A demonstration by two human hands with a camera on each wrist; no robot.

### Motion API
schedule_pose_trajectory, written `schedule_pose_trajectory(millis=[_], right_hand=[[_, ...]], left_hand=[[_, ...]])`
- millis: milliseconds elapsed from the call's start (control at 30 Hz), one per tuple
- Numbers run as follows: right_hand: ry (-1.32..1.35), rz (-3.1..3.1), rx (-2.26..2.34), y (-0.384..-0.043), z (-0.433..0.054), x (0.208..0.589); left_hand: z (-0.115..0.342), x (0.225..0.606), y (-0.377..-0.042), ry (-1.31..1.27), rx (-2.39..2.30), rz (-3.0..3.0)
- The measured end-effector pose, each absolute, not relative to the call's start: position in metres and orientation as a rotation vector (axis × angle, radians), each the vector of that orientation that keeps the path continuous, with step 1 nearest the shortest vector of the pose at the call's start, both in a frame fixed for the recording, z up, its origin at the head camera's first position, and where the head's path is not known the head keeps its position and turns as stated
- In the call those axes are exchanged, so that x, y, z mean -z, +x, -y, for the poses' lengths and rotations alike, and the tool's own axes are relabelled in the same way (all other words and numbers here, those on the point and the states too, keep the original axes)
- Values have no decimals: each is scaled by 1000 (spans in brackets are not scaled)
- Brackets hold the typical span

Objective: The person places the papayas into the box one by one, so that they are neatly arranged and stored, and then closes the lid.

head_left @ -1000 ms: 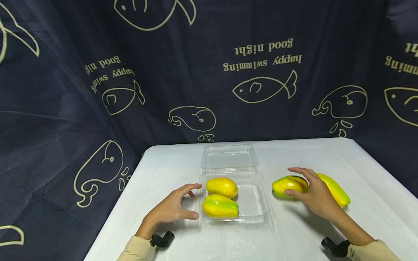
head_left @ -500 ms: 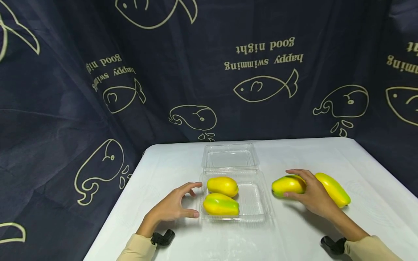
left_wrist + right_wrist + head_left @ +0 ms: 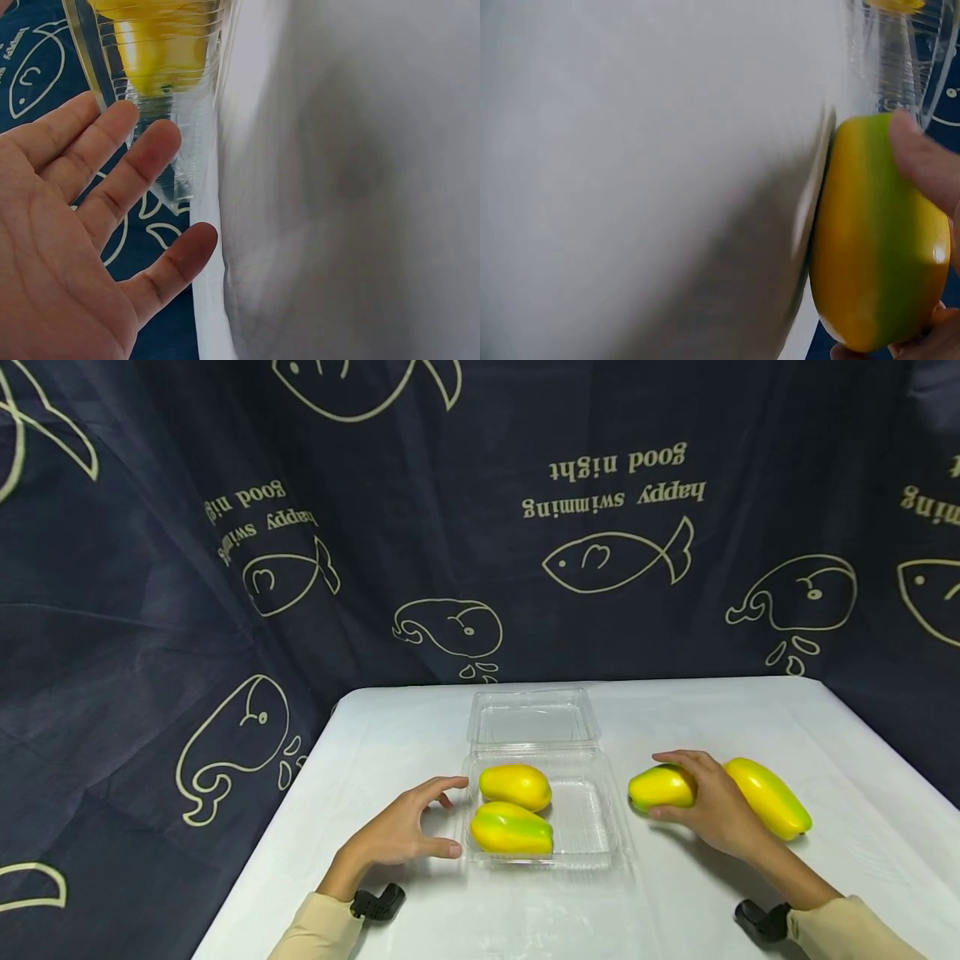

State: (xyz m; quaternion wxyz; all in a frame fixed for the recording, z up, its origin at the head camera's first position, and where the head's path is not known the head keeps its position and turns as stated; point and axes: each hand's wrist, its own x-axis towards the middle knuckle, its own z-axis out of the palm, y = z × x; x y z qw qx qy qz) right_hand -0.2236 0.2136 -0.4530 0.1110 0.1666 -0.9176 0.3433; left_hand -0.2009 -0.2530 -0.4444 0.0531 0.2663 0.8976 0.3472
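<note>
My right hand [image 3: 716,806] grips a yellow-green papaya [image 3: 660,787] from above, thumb on the near side and fingers over the far side. In the right wrist view, the thumb lies on the skin of this papaya [image 3: 877,240], and other fingertips show at its opposite side. A clear plastic clamshell box [image 3: 588,818] stands in the middle with its lid folded back. Two papayas lie in its left half, a yellow one [image 3: 513,787] behind a greener one [image 3: 510,828]. My left hand [image 3: 393,831] holds nothing, fingers and thumb spread beside the box's left wall.
Another papaya [image 3: 768,797] lies on the white table [image 3: 555,918] just right of my right hand. The clear lid [image 3: 532,718] lies toward the table's back edge. A dark printed cloth [image 3: 465,518] hangs behind and to the left.
My right hand has closed in around the papaya, covering more of it, with thumb and fingers now against its sides. My left hand keeps its place by the box. The head view shifts slightly.
</note>
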Motion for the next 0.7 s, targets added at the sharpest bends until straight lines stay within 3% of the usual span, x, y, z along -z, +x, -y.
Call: schedule_pose_trajectory(millis=[700], right_hand=[[494, 2625, -955, -221, -210, 456]], left_hand=[[253, 444, -201, 828, -1052, -2728]])
